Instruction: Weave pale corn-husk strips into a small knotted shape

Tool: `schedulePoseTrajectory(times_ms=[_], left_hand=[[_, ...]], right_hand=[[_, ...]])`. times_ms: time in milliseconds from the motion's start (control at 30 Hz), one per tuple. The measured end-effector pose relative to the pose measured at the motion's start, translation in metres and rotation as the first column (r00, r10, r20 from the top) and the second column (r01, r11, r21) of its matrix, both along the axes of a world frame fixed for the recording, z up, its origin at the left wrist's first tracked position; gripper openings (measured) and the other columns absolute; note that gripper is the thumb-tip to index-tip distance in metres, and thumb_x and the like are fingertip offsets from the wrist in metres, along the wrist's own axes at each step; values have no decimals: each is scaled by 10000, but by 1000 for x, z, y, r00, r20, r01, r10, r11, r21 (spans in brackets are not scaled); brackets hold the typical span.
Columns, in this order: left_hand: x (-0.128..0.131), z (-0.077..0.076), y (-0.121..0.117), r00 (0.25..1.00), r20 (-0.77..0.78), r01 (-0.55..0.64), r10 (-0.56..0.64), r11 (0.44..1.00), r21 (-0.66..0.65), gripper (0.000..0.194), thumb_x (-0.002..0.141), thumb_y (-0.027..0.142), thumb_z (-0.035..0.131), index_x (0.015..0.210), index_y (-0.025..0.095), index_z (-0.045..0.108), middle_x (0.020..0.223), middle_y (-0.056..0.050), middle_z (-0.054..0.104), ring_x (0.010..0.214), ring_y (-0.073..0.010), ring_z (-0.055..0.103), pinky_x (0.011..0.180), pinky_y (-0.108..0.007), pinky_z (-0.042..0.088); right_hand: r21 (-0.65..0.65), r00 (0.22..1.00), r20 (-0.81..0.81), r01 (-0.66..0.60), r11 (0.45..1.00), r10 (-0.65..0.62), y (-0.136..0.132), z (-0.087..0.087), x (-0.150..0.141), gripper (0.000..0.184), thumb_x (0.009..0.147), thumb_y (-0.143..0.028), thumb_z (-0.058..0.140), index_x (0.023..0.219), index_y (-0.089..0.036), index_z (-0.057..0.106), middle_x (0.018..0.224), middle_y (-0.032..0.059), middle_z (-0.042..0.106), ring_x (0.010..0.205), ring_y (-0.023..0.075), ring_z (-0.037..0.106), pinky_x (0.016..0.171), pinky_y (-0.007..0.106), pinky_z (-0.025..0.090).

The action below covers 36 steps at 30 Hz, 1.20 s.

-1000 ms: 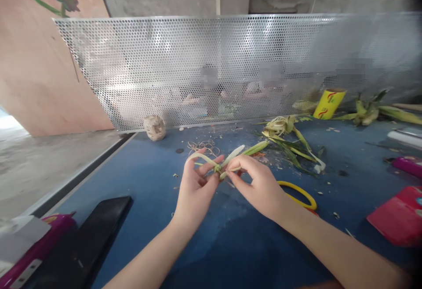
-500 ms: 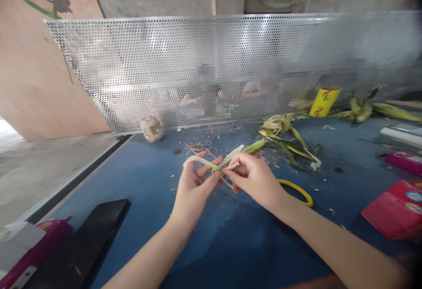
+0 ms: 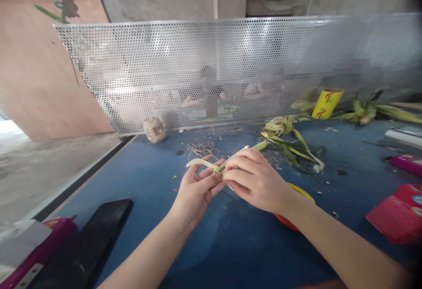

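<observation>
Above the middle of the blue table, both hands meet at a knotted piece of pale green corn husk. My left hand is palm up, its thumb and fingers pinching the husk just below the knot. One pale strip curves out to the left over its fingers. My right hand is closed from the other side, its fingertips together at the knot. The back of this hand hides most of the husk on the right. A yellow and red ring-shaped handle shows partly behind the right wrist.
Corn husks lie beyond the right hand, with loose twine past the left. A ball-like lump and yellow roll stand near the perforated metal screen. A black phone lies left, a red box right.
My right hand has turned over, its back now toward me, and its fingers have closed in on the knot. The left hand keeps its hold. The view has shifted slightly.
</observation>
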<state>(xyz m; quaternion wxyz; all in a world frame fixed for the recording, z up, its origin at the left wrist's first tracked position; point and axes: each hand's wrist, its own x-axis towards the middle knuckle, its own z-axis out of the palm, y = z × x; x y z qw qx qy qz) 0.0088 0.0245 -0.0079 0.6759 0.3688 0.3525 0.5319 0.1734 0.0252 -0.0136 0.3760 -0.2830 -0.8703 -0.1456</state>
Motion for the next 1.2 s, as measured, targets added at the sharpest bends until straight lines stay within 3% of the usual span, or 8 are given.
schedulePoseTrajectory(times_ms=[167, 333, 467, 700, 867, 1100, 1200], left_hand=[[0, 1, 0, 1000, 17, -10, 11, 999, -53, 410, 760, -79, 537, 1107, 117, 443, 1018, -105, 701, 668, -84, 679, 636, -191, 584], [0, 1, 2, 999, 34, -14, 16, 997, -69, 375, 776, -64, 530, 1099, 107, 444, 1036, -116, 692, 652, -82, 679, 623, -184, 585], [0, 2, 3, 1000, 25, -1, 3, 997, -82, 394, 758, -72, 535, 1098, 104, 439, 1007, -118, 700, 628, -89, 678, 605, -191, 585], [0, 3, -4, 995, -87, 61, -54, 995, 74, 527, 691, 6, 670, 1117, 182, 415, 875, -32, 720, 737, -135, 691, 744, -288, 576], [0, -2, -1, 993, -90, 83, -70, 986, 144, 648, 637, 57, 737, 1152, 193, 368, 916, -49, 720, 768, -157, 692, 762, -336, 569], [0, -5, 0, 986, -133, 121, -103, 983, 139, 724, 629, 74, 748, 1207, 205, 332, 877, -43, 723, 778, -180, 699, 737, -330, 568], [1, -3, -2, 983, -160, 114, -93, 984, 133, 745, 629, 61, 743, 1226, 207, 322, 864, -40, 718, 785, -196, 702, 736, -342, 570]], right_hand=[[-70, 994, 90, -62, 996, 68, 1, 1, 2, 143, 814, -145, 519, 928, -163, 605, 957, 49, 629, 968, 206, 501, 864, 374, 390], [-21, 987, 114, -115, 993, 117, 4, 0, 5, 253, 838, -333, 566, 984, -132, 608, 1012, 92, 635, 983, 227, 518, 882, 397, 409], [20, 989, 32, -144, 989, 144, 5, 0, 4, 143, 900, -165, 472, 917, -147, 614, 924, 71, 669, 925, 181, 559, 848, 346, 447], [-164, 980, -171, -135, 977, 106, 6, 0, 2, 97, 877, -147, 516, 825, -185, 588, 976, 53, 654, 1019, 177, 543, 915, 361, 427], [-370, 964, -266, -118, 921, 17, 9, -3, 3, 70, 839, -137, 557, 808, -192, 586, 1074, 62, 617, 1013, 154, 581, 902, 326, 443], [-468, 907, -421, -212, 858, -5, 8, 2, 1, 103, 779, -112, 586, 722, -191, 551, 906, 39, 628, 876, 155, 603, 801, 308, 482], [-530, 897, -437, -195, 825, -69, 7, 3, 0, 110, 760, -110, 579, 701, -189, 529, 832, 28, 621, 810, 160, 596, 736, 308, 485]])
